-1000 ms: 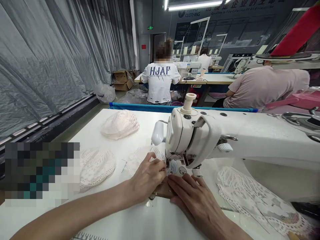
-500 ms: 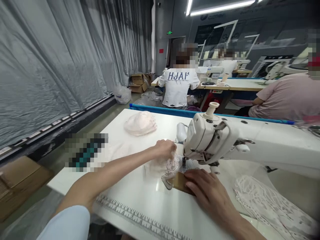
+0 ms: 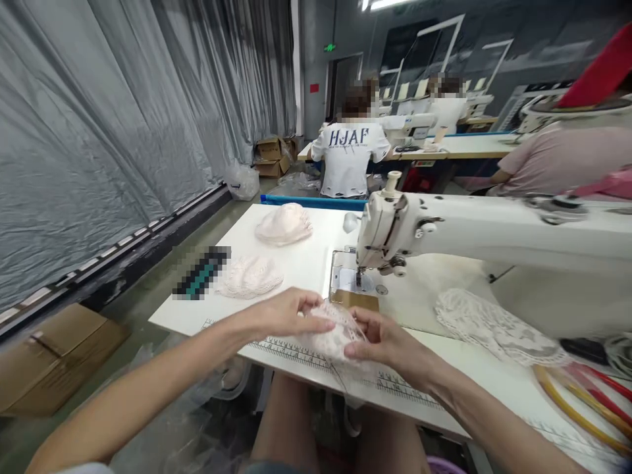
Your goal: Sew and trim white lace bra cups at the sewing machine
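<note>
Between both hands, over the table's front edge, is a pale pink lace piece (image 3: 332, 332), shaped like a small cup. My left hand (image 3: 301, 315) pinches its left side with the thumb on top. At its right side my right hand (image 3: 378, 339) grips it between thumb and fingers. A few threads hang below the lace. Just beyond the hands is the white sewing machine (image 3: 380, 230), its presser foot (image 3: 359, 278) above the metal plate. A tan board (image 3: 356, 301) lies in front of the foot.
Two lace cup pieces, one farther (image 3: 285, 224) and one nearer (image 3: 251, 275), lie on the left of the table. More white lace (image 3: 494, 326) rests under the machine arm. Yellow and red bands (image 3: 582, 401) lie at right. A cardboard box (image 3: 56, 355) stands on the floor; co-workers sit ahead.
Both hands have come back from the machine's needle area towards the table's front edge, bringing the lace piece. My right hand has left the tan board and now grips the lace too.
</note>
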A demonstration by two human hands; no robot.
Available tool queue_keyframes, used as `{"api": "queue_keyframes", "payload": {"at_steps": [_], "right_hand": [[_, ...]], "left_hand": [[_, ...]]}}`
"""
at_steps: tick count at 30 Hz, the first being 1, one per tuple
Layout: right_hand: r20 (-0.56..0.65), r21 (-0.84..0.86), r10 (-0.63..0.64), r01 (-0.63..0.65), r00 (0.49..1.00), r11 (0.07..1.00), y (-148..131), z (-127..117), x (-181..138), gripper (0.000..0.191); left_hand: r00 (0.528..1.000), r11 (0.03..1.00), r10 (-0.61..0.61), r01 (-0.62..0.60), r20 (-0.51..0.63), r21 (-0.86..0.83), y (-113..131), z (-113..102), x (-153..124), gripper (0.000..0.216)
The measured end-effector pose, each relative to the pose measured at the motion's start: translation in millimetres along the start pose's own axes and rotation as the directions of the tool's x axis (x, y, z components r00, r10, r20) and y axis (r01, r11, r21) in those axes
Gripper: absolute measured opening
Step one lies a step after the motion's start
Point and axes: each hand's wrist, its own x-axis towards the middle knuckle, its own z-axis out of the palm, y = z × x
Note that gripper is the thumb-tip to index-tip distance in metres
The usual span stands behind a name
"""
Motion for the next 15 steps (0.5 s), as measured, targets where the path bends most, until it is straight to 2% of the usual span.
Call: {"api": "queue_keyframes", "payload": {"at_steps": [4, 9, 15], "right_hand": [[0.054, -0.073, 0.021, -0.017, 0.998, 0.997, -2, 10, -33, 0.032], [0.08, -0.238, 0.005, 0.014, 0.997, 0.971, 3, 15, -71, 0.034], [0.035, -0.407, -0.024, 0.037, 0.999, 0.913, 15, 20, -103, 0.026]], "left_hand": [[0.998, 0.987, 0.025, -0.016, 0.052, -0.158, -12, 36, -23, 0.032], [0.998, 0.92, 0.017, 0.007, 0.057, -0.391, -29, 71, -30, 0.036], [0.999, 0.923, 0.003, 0.014, 0.045, -0.384, -52, 94, -42, 0.043]]}}
